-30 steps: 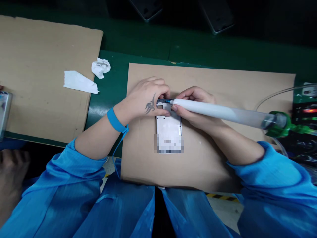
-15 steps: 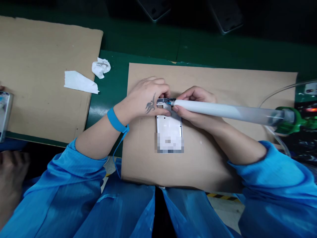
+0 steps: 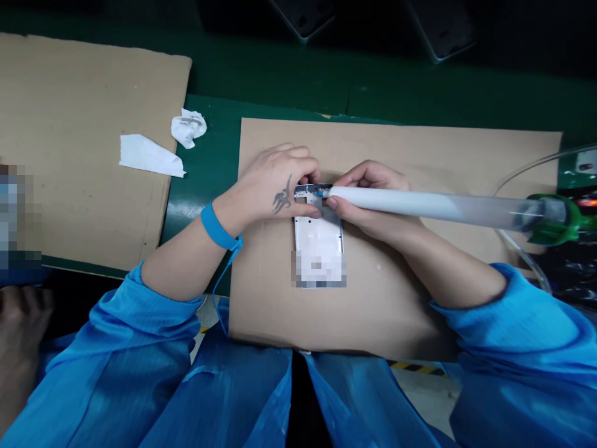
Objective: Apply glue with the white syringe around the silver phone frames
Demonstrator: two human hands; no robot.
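A flat white phone frame (image 3: 319, 236) lies on the brown cardboard sheet (image 3: 373, 298), its lower end blurred by pixel blocks. My left hand (image 3: 284, 183) grips its upper left side, thumb on the face and fingers around the top edge. In my right hand (image 3: 377, 186) is a large dispensing syringe (image 3: 410, 202), filled partly with white paste and lying almost level. Its blue needle tip is at the dark strip along the frame's top edge; whether it touches cannot be made out. A blue wrist strap (image 3: 217, 227) circles my left wrist.
Another cardboard sheet (image 3: 84, 124) lies to the left, with a cut white paper piece (image 3: 152, 155) and a crumpled tissue (image 3: 189, 127) by its edge. A clear hose (image 3: 527, 165) runs at the right. Another person's hand (image 3: 21, 336) shows at the lower left.
The syringe's green rear end has swung slightly to the right, and its tip has shifted a little along the frame's top edge. My left hand and the phone frame stay in place.
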